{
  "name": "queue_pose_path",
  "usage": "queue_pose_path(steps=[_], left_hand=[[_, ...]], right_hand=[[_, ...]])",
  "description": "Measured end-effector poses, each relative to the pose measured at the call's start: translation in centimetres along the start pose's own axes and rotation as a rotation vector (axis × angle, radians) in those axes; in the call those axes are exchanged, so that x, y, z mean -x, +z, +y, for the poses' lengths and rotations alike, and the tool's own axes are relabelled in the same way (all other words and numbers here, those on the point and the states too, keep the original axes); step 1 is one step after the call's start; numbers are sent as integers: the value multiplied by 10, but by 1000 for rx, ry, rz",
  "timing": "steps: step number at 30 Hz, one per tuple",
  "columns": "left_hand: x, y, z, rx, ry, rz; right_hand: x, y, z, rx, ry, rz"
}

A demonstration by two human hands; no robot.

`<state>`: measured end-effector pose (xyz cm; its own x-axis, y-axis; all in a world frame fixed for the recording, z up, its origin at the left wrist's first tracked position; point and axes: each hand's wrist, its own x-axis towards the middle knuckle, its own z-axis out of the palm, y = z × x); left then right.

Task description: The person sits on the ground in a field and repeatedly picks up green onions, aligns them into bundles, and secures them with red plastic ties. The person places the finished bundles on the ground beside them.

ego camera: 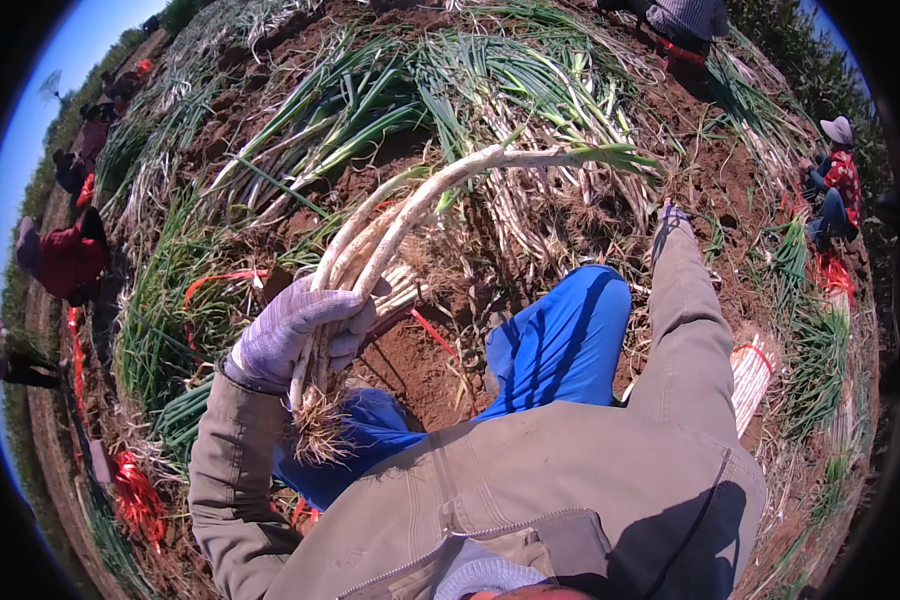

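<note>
My left hand (304,330), in a pale knitted work glove, is closed around several long spring onions (390,247). Their hairy roots (321,431) hang below the fist, and the white stalks arc up and to the right. My right arm reaches forward; my right hand (671,214), gloved and small in view, is at the leafy ends of the arc, its fingers mostly hidden. Beyond both hands lies a heap of spring onions (517,187) with green tops pointing away. Beside my left hand, white stalks (399,289) lie low near a red ribbon (435,330).
A tied bundle of spring onions (751,382) lies at the right. Red ribbons (136,495) lie at lower left. More onion rows (817,337) cover the soil. Other people crouch at the right (840,180), at the top (686,26) and at the left (71,255).
</note>
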<state>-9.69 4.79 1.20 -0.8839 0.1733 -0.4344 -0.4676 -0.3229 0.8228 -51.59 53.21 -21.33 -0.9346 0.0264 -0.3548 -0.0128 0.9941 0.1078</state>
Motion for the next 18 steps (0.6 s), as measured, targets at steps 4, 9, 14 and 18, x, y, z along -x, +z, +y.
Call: queue_pose_path(steps=[4,9,14,18], left_hand=[[-11,-12,-28,-319,-60,29],[-25,-1,-52,-660,-210,38],[-24,5,-71,-1058,4,-35],[-22,18,-71,-1250,-21,-23]], right_hand=[[7,25,36,151,-21,-181],[17,63,12,193,-215,-356],[46,54,-93,-52,-629,-469],[97,40,-184,-377,-889,-727]])
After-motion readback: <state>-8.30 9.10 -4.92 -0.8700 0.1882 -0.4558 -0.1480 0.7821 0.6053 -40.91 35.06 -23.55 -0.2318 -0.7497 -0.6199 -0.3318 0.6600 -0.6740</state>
